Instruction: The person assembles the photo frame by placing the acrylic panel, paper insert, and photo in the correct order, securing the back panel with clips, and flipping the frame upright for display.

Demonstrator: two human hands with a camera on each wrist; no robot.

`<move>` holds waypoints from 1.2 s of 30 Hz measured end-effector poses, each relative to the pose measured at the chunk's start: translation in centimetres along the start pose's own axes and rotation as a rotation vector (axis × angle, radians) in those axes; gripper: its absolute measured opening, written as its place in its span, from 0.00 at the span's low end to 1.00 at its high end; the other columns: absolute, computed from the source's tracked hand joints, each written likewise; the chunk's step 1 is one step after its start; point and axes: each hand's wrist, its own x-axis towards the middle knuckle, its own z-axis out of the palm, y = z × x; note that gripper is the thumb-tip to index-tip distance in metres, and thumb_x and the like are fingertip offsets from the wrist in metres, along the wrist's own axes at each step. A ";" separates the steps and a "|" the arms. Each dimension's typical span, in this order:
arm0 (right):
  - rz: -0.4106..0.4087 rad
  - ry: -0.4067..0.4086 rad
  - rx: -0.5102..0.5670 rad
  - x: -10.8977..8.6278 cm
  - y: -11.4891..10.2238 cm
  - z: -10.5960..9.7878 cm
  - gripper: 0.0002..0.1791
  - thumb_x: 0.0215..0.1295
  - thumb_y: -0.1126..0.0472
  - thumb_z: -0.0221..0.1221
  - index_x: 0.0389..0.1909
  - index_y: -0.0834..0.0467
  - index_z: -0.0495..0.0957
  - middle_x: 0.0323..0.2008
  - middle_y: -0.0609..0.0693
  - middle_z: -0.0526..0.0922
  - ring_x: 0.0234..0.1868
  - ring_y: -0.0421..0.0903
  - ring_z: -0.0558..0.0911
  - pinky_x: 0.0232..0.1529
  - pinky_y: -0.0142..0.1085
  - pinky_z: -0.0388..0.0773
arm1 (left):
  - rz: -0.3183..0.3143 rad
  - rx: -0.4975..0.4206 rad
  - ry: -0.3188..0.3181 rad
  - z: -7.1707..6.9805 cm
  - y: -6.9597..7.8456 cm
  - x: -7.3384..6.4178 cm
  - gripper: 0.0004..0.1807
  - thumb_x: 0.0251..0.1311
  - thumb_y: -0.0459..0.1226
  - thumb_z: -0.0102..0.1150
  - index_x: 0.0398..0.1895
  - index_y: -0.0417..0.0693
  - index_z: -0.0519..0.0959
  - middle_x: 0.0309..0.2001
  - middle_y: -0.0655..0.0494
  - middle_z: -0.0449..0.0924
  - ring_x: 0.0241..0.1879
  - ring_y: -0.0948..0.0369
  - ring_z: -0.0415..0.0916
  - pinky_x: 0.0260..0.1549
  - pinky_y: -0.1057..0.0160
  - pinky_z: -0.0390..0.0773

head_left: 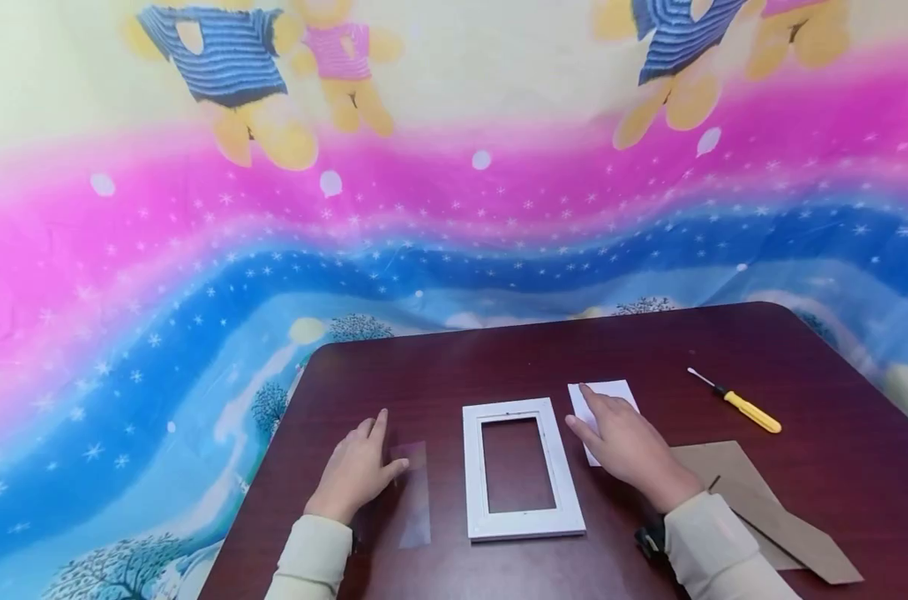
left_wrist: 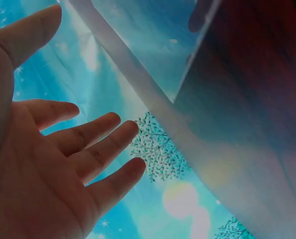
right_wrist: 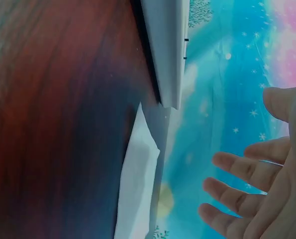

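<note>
A white picture frame (head_left: 524,524) with an empty opening lies flat on the table between the two hands. To its left is a thin clear plastic sheet (head_left: 414,512). My left hand (head_left: 356,468) hovers beside that sheet, thumb tip over its edge in the head view; the left wrist view shows the palm bare and the fingers (left_wrist: 95,154) spread. On the frame's other side, my right hand (head_left: 628,442) is above a white sheet of paper (head_left: 617,392), partly covering it. In the right wrist view its fingers (right_wrist: 237,196) are relaxed, apart from the paper (right_wrist: 135,184), holding nothing.
A yellow-handled screwdriver (head_left: 750,411) lies at the back right of the dark table (head_left: 423,367). Under the right forearm is a brown backing board (head_left: 712,460) with a stand leg (head_left: 806,537). A printed cloth (head_left: 438,200) hangs behind the table.
</note>
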 end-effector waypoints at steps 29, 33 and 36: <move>0.137 -0.226 0.377 2.1 1.0 3.6 0.41 0.67 0.44 0.59 0.68 0.71 0.62 0.16 0.46 0.70 0.17 0.42 0.67 0.20 0.35 0.66 | -0.008 -0.152 -0.211 -0.4 -3.2 1.7 0.54 0.29 0.63 0.79 0.63 0.47 0.73 0.55 0.50 0.68 0.56 0.51 0.64 0.53 0.47 0.71; 0.160 -0.223 0.413 1.8 0.9 4.7 0.38 0.65 0.48 0.63 0.66 0.69 0.67 0.14 0.45 0.69 0.15 0.41 0.65 0.19 0.34 0.64 | -0.016 -0.157 -0.207 0.1 -3.7 1.2 0.45 0.29 0.60 0.81 0.54 0.50 0.76 0.49 0.53 0.68 0.50 0.53 0.65 0.49 0.49 0.72; 0.148 -0.212 0.430 1.7 1.0 5.1 0.35 0.64 0.49 0.64 0.64 0.69 0.70 0.13 0.44 0.68 0.15 0.40 0.64 0.19 0.34 0.64 | -0.022 -0.155 -0.200 0.3 -3.8 1.1 0.41 0.28 0.59 0.81 0.47 0.51 0.76 0.44 0.55 0.68 0.45 0.54 0.65 0.44 0.50 0.71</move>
